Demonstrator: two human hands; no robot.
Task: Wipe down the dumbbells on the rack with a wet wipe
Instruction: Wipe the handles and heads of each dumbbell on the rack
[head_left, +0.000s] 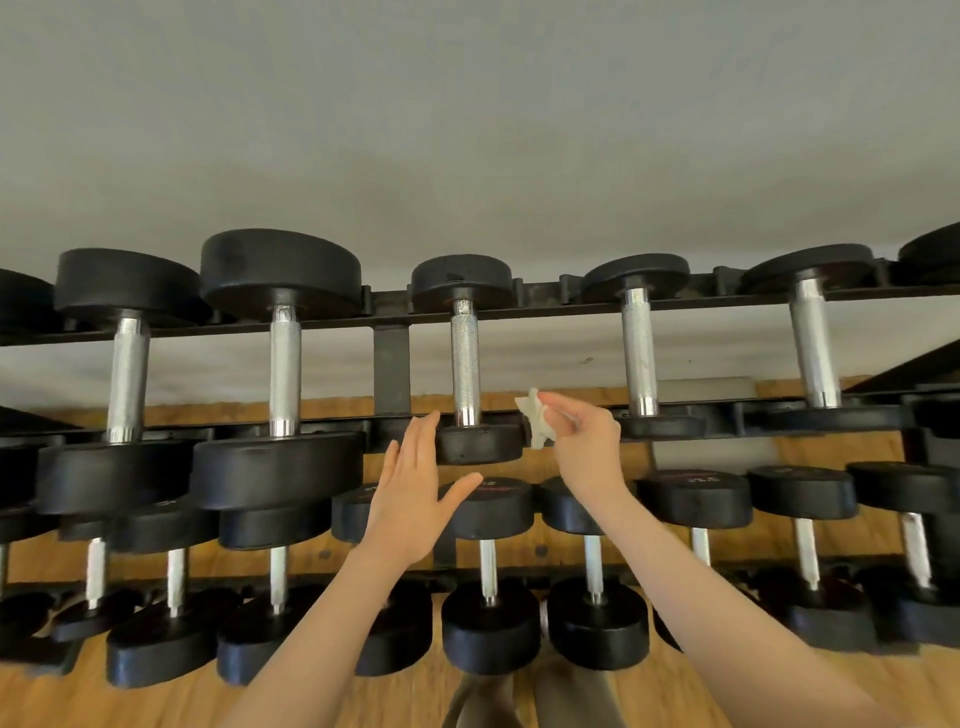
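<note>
left hand (415, 488) flat, fingers straight, beside dumbbell (470, 364) | right hand (582, 447) pinches wet wipe (535, 423) against its front head, upper rack (389, 358) front rail | wipe limp, light; dumbbell heavy, rigid: steady at head

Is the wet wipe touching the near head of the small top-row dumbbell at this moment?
Cannot tell. In the head view the wet wipe, pinched in the right hand, sits at the right edge of the dumbbell head, but motion blur hides any contact or gap.

Dumbbells (466, 358): black heads, silver knurled handles. Rack (390, 364) black. Wet wipe (535, 423) white. Floor (753, 691) orange-brown wood. Wall (467, 130) plain grey. Faint red lettering on lower dumbbell heads (693, 478).
</note>
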